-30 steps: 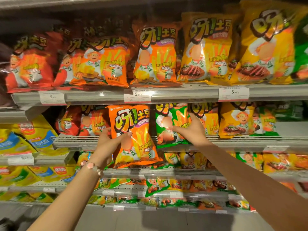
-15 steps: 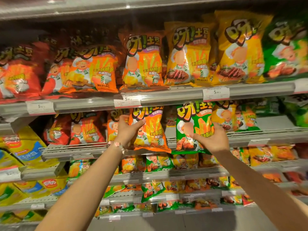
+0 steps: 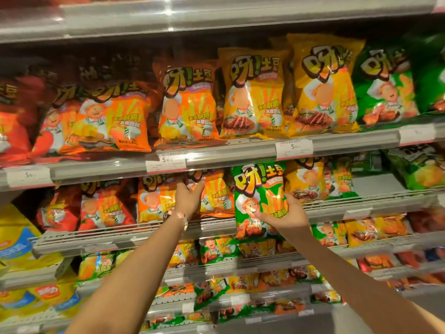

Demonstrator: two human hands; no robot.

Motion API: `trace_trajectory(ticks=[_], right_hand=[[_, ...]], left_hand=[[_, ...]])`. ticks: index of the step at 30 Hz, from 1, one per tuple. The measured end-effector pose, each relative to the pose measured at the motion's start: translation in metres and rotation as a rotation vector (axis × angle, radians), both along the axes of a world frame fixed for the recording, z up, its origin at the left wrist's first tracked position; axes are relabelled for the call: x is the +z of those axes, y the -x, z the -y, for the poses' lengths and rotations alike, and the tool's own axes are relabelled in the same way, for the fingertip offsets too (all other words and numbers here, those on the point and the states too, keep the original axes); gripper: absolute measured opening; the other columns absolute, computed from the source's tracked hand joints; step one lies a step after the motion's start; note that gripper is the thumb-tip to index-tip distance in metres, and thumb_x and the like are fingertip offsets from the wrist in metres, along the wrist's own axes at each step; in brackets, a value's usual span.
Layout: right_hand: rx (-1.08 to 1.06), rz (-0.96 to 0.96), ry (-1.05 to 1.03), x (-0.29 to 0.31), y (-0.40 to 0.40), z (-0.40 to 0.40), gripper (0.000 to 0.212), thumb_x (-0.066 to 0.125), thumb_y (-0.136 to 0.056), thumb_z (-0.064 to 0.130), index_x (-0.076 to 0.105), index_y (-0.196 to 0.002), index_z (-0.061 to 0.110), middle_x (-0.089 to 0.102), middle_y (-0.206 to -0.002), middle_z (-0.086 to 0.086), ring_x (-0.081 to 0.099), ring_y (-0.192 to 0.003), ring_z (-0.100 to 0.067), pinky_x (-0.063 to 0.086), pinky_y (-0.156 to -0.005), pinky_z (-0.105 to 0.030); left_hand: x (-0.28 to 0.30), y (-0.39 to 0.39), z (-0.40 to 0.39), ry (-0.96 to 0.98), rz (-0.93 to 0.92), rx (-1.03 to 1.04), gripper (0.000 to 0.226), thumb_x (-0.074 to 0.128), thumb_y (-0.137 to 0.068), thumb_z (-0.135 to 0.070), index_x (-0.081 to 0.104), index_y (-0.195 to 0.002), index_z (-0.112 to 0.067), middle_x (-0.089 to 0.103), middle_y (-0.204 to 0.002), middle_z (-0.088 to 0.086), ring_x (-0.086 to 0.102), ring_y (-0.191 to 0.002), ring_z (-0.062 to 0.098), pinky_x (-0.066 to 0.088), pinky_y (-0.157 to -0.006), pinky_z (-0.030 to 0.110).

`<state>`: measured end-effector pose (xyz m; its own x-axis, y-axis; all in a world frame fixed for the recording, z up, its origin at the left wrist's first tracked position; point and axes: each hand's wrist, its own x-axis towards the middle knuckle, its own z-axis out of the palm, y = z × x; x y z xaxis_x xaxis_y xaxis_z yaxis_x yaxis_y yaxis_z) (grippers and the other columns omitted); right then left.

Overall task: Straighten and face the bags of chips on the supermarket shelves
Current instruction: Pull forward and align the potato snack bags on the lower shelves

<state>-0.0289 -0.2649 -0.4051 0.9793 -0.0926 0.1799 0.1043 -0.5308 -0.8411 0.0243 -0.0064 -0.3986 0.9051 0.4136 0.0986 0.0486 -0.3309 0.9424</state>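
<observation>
I have both hands up at the middle shelf (image 3: 361,201). My left hand (image 3: 189,197) rests flat on the orange bag (image 3: 216,196), fingers straight and spread a little. I think it is pushing the bag back into its row so it stands with the others. The orange bag stands up tall, top near the rail above, and its picture side looks out at me.

My right hand (image 3: 285,213) holds the green bag (image 3: 260,201) from its lower right side. The thumb lies across the front and the fingers curl round the edge, so the bag is pinched between them. I hold it low, I think, so the name on top can be seen and I can steer it.

The green bag is out in front of the shelf edge, and its bottom hangs down past the rail. It is tall from top to bottom, tipped just a little, and its front faces me. It sits between the orange bag and the yellow bag (image 3: 305,182). It likely needs to go back in.
</observation>
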Motion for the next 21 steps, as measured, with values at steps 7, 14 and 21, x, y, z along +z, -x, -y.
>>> trace_trajectory(ticks=[7, 14, 21], right_hand=[[0.003, 0.011, -0.016, -0.003, -0.008, -0.003, 0.054, 0.085, -0.066, 0.040, 0.059, -0.108, 0.018, 0.052, -0.097, 0.008, 0.045, -0.093, -0.008, 0.036, -0.078, -0.020], [-0.027, 0.119, -0.033, -0.012, -0.008, -0.005, 0.045, 0.089, -0.061, 0.031, 0.056, -0.092, 0.023, 0.053, -0.085, 0.009, 0.049, -0.084, -0.007, 0.033, -0.066, -0.011], [0.031, 0.023, -0.181, -0.014, -0.003, 0.004, 0.051, 0.087, -0.056, 0.045, 0.061, -0.096, 0.027, 0.063, -0.098, 0.002, 0.060, -0.093, -0.014, 0.049, -0.082, -0.029]], left_hand=[[-0.005, 0.011, -0.002, -0.423, -0.073, -0.170, 0.096, 0.089, -0.054, -0.049, 0.031, -0.121, -0.012, 0.033, -0.116, 0.005, 0.035, -0.109, 0.019, 0.040, -0.095, 0.033], [-0.001, 0.008, 0.008, -0.482, -0.098, -0.061, 0.088, 0.088, -0.058, -0.047, 0.041, -0.120, -0.005, 0.043, -0.119, 0.014, 0.044, -0.114, 0.029, 0.045, -0.092, 0.039], [0.000, 0.022, 0.023, -0.493, -0.015, -0.081, 0.077, 0.081, -0.073, -0.025, 0.037, -0.132, -0.001, 0.040, -0.131, 0.018, 0.039, -0.125, 0.033, 0.038, -0.103, 0.039]])
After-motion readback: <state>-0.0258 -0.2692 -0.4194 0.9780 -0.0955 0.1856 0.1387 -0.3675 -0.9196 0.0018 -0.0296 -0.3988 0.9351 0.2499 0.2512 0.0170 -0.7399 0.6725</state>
